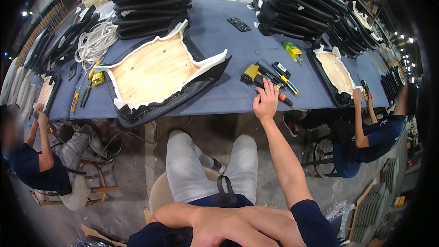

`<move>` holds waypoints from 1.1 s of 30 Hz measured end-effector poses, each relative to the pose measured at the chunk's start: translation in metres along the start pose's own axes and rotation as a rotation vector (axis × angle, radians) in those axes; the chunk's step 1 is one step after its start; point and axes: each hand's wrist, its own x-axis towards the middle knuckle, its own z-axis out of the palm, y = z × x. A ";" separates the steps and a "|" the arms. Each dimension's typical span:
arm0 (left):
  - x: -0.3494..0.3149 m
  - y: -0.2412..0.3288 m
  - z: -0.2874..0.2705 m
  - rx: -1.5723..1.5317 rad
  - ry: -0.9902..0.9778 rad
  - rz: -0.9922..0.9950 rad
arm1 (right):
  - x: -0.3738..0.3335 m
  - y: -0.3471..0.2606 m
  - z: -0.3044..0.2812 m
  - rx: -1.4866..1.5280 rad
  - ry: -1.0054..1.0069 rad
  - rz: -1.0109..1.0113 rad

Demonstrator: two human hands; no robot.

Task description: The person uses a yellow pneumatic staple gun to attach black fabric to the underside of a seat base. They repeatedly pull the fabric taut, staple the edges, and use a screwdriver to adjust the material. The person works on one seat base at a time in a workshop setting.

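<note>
My right hand (pixel 265 101) reaches onto the table, its fingers over the handle of a yellow and black staple gun (pixel 251 74). An orange fitting and air hose extend from the gun beside the wrist. My left hand (pixel 247 226) is raised very close at the lower edge; its fingers are cut off from view. Left of the right hand lies a black upholstered chair seat or back panel (pixel 153 71), wooden side up, with white padding around its rim. A blue-yellow screwdriver (pixel 289 85) and a small black box-like object (pixel 281 69) lie beyond the staple gun.
Tall stacks of black padded panels (pixel 148 4) (pixel 297 7) stand at the back of the blue-covered table (pixel 201 105). A phone (pixel 238 24), green-yellow box (pixel 292 51), coiled white cord (pixel 95 41) and pliers (pixel 85 95) lie around. Co-workers sit at left and right, handling panels.
</note>
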 end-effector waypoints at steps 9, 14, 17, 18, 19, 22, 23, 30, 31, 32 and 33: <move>-0.003 0.004 -0.006 0.087 0.008 -0.026 | -0.001 0.003 0.004 -0.007 -0.013 0.002; -0.002 0.005 -0.010 0.084 -0.024 -0.032 | -0.002 0.002 0.003 -0.005 -0.005 0.013; -0.002 0.003 -0.009 0.072 -0.015 0.002 | 0.000 0.002 0.002 -0.004 -0.007 0.004; -0.001 0.003 -0.009 0.074 -0.014 0.005 | 0.000 0.002 0.003 -0.002 -0.008 0.003; -0.001 0.003 -0.009 0.074 -0.013 0.008 | 0.000 0.003 0.002 -0.006 -0.006 0.002; -0.002 0.002 -0.009 0.065 -0.011 0.020 | 0.000 0.002 0.002 -0.007 0.002 0.002; -0.003 0.001 -0.008 0.048 -0.001 0.026 | 0.001 0.001 0.002 -0.001 0.008 0.002; -0.003 0.003 -0.009 0.044 0.001 0.043 | -0.001 0.002 0.003 -0.011 -0.007 -0.001; -0.002 0.003 -0.010 0.048 -0.004 0.046 | 0.000 0.002 0.003 -0.008 -0.005 0.003; -0.002 0.003 -0.008 0.047 0.001 0.046 | 0.000 0.002 0.003 -0.006 -0.004 0.006; -0.002 0.003 -0.006 0.040 0.011 0.043 | 0.000 0.002 0.002 -0.006 -0.005 0.010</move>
